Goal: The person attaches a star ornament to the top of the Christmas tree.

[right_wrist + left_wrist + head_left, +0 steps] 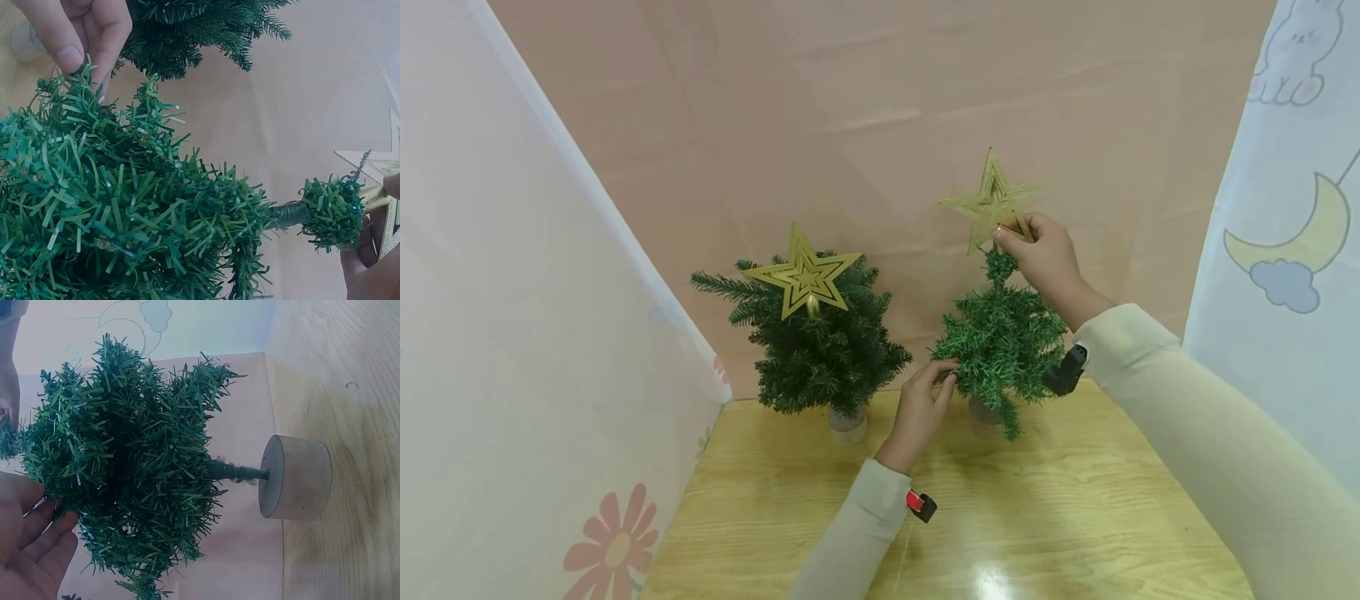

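A gold star tree topper (992, 200) stands at the tip of the right-hand small Christmas tree (1000, 333). My right hand (1043, 254) pinches the star near its base, thumb in front. In the right wrist view the star's gold stem (375, 197) meets the bushy tip of the tree. My left hand (921, 408) pinches a branch tip on the tree's left side between thumb and fingers, seen also in the right wrist view. The tree's round wooden base (300, 478) rests on the table.
A darker, fuller Christmas tree (827, 358) stands to the left, with another gold star (805, 275) on top. Behind both is a pinkish-tan cloth backdrop (850, 125). Printed white cloths hang at left (550, 292) and right (1285, 350). The wooden table (1037, 517) lies below.
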`<state>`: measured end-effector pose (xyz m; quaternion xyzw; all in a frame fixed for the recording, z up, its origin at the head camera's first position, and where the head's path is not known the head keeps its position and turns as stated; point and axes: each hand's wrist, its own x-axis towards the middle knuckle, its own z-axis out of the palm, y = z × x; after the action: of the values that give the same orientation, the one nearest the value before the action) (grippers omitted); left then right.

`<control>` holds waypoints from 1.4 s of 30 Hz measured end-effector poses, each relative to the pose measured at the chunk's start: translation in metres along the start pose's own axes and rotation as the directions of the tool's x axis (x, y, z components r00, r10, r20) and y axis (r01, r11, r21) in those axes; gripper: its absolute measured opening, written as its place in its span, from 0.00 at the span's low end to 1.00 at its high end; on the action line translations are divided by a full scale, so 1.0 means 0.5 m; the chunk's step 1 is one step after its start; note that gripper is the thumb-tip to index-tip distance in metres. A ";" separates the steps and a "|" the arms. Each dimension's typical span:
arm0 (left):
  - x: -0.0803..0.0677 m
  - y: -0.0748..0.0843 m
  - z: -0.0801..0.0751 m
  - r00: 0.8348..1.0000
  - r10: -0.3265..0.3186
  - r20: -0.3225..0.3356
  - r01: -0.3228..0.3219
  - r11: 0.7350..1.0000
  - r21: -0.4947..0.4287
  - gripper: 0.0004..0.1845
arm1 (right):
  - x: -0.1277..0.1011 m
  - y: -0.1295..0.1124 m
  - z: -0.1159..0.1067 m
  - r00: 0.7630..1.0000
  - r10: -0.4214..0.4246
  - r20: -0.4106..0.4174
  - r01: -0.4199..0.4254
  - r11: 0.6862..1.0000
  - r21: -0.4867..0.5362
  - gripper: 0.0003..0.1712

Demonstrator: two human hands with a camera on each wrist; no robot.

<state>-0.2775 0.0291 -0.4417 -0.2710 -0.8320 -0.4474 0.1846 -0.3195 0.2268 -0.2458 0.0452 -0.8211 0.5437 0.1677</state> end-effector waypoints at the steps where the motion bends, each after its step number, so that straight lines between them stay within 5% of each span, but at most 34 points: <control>1: 0.001 0.001 0.000 1.000 0.000 -0.001 0.000 1.000 0.001 0.13 | 0.001 0.000 -0.001 1.000 0.001 0.001 -0.001 1.000 0.004 0.25; 42: -0.006 -0.001 0.011 1.000 -0.021 -0.001 0.021 1.000 -0.014 0.14 | 0.028 0.045 -0.010 0.987 -0.024 0.158 -0.021 0.961 0.276 0.28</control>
<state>-0.2758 0.0324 -0.4466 -0.2630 -0.8316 -0.4554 0.1786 -0.3372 0.2421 -0.2593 0.1124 -0.7480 0.6474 0.0937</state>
